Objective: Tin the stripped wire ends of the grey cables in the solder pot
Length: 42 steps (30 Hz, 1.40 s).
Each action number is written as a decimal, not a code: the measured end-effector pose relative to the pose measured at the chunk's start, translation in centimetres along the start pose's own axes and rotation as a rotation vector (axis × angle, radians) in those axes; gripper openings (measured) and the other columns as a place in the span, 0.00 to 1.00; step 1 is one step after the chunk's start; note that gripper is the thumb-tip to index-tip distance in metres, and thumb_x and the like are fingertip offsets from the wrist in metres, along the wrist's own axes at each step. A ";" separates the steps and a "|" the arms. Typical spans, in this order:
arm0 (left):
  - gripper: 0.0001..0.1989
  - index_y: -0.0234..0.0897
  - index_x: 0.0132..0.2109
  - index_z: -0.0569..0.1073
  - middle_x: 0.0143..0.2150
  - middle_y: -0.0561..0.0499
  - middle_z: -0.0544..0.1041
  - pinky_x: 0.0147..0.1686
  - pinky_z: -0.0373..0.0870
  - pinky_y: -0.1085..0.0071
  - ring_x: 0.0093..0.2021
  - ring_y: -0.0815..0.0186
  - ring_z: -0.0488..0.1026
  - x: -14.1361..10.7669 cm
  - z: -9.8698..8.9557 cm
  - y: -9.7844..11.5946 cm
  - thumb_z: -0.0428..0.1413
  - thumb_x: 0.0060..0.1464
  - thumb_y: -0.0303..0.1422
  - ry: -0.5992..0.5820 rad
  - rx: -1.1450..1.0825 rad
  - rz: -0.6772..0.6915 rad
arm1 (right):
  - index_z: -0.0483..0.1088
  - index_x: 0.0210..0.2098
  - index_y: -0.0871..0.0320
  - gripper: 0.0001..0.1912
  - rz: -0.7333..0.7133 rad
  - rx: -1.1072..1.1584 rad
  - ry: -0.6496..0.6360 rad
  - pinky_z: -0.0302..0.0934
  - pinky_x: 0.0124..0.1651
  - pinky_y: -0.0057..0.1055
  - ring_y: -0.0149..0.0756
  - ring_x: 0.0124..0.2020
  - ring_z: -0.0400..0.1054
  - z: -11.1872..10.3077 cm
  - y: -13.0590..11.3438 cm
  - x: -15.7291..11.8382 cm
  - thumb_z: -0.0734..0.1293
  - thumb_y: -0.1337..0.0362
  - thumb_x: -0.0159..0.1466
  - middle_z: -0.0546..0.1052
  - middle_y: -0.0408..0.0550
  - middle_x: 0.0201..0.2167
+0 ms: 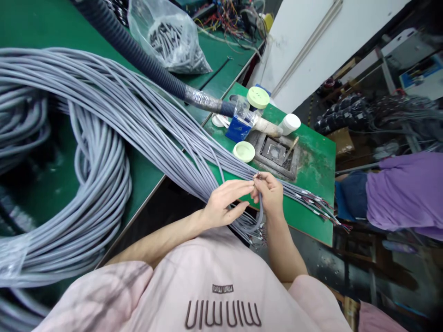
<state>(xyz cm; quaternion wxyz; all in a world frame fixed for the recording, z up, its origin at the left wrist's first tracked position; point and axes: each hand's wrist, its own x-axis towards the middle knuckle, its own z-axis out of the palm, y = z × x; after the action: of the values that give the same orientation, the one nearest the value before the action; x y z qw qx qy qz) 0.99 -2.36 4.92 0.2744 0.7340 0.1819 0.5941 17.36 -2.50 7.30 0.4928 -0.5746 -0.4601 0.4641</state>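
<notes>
My right hand (272,191) is closed in a pinch on the end of a grey cable (260,216), which curves down below the fingers. Fingers stretched out and thumb apart, my left hand (226,203) reaches across until its fingertips meet the right ones at the cable end. What lies between those fingertips is too small to make out. Under and behind both hands runs a thick bundle of grey cables (166,138). Its far ends (316,201) show thin dark and red wires with white tags. More stripped cable ends (258,235) hang close to my body.
A soldering pot (273,152) sits on the green bench (314,159), beneath a flexible extraction hose (148,69). Around it stand a pale green lid (244,151), a white tub (290,123) and a blue box (238,128). Coiled cables (100,184) fill the left. At right, a person in purple (404,193).
</notes>
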 end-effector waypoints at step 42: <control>0.17 0.37 0.39 0.80 0.32 0.51 0.79 0.39 0.69 0.68 0.32 0.68 0.74 0.6 2.8 -2.1 0.68 0.40 0.38 0.080 -0.852 -1.066 | 0.69 0.32 0.56 0.05 -0.142 -0.183 0.066 0.64 0.25 0.26 0.27 0.18 0.69 -0.6 -1.6 -3.3 0.66 0.61 0.63 0.75 0.39 0.23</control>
<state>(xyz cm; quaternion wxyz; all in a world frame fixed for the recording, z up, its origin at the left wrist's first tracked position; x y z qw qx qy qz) 3.94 -0.90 3.70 0.7874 0.3494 0.2790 0.4243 17.34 -5.73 9.21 0.4849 -0.5979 -0.5237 0.3649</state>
